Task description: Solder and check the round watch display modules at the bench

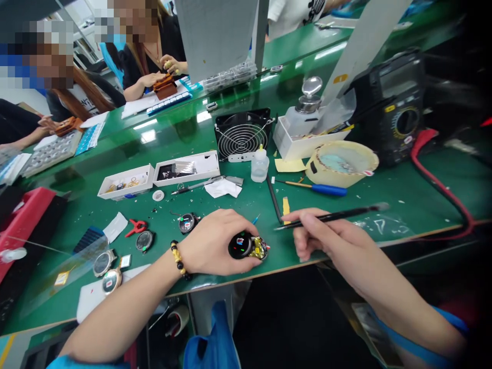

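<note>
My left hand point(221, 243) lies on the green bench near its front edge, thumb and fingers around an opened smartwatch point(240, 245). Its round black screen is lit with small coloured marks, and yellow-and-metal inner parts point(258, 248) show at its right side. To the right, my right hand point(326, 233) grips slim black tweezers point(338, 214) like a pen. Their tip points left, short of the watch and apart from it. Just behind my left hand is another round watch point(187, 223) with a lit screen.
At left lie more watches point(103, 262), a red clamp point(137, 227) and a clear sheet. Behind stand white part trays point(186, 168), a fan point(243, 134), a dropper bottle point(260, 165), a blue-handled screwdriver point(328, 190), a round tub point(342, 164) and a multimeter point(397, 107). Co-workers sit across the bench.
</note>
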A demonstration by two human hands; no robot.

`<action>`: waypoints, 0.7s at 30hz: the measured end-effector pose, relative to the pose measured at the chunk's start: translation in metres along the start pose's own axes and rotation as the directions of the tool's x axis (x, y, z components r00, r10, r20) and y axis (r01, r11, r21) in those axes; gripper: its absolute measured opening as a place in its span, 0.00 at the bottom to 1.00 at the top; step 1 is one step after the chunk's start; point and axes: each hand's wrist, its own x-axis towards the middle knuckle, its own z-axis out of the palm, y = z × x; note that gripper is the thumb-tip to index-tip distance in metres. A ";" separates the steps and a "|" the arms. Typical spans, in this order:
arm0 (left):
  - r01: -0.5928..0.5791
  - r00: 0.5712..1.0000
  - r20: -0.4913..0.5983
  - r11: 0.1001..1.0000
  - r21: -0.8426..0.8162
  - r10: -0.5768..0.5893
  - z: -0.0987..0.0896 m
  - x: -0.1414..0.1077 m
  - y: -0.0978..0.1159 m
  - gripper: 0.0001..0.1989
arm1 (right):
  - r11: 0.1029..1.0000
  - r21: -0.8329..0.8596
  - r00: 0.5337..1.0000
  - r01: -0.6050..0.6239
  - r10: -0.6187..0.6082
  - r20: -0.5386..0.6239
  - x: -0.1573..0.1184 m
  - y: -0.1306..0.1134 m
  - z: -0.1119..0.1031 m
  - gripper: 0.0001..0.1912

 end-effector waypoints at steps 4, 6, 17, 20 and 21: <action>0.029 0.999 -0.032 0.999 -0.022 -0.030 0.000 -0.001 0.000 0.16 | 0.987 -0.109 0.985 0.115 -0.127 -0.113 -0.011 0.006 0.004 0.15; 0.027 0.999 -0.033 0.999 -0.035 -0.028 0.000 0.000 0.000 0.16 | 0.957 -0.234 0.978 0.171 -0.193 -0.075 -0.016 0.013 0.008 0.10; 0.019 0.999 -0.029 0.997 -0.069 -0.021 0.000 0.001 -0.001 0.15 | 0.811 -0.419 0.901 0.408 -0.431 0.043 -0.022 0.030 0.019 0.11; 0.017 0.999 -0.033 0.997 -0.076 -0.020 0.000 0.001 -0.001 0.15 | 0.786 -0.432 0.876 0.442 -0.482 0.017 -0.022 0.033 0.021 0.13; 0.018 0.999 -0.033 0.997 -0.077 -0.020 0.000 0.001 -0.001 0.16 | 0.780 -0.437 0.870 0.448 -0.493 0.012 -0.023 0.034 0.022 0.13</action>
